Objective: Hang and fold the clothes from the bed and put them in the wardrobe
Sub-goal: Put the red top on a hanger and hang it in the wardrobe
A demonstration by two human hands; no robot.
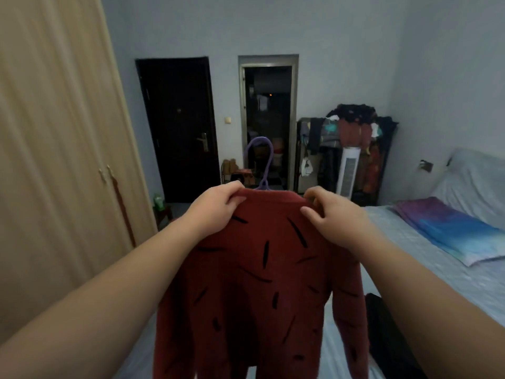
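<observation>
A red sweater (259, 283) with short black dashes hangs in front of me on a purple hanger (261, 162), whose hook sticks up above the collar. My left hand (218, 206) pinches the left side of the collar. My right hand (330, 214) grips the right side of the collar at the shoulder. The beige wardrobe (60, 160) stands on the left with its doors shut. The bed (437, 269) with a light blue sheet lies to the right, and a dark garment (388, 337) rests on its near edge beside the sweater.
A folded purple-blue cloth (453, 228) and a pillow (481, 187) lie on the bed. Straight ahead are a dark door (177, 127) and an open doorway (267, 119). A rack heaped with clothes (355, 138) and a white tower fan (347, 170) stand at the far right wall.
</observation>
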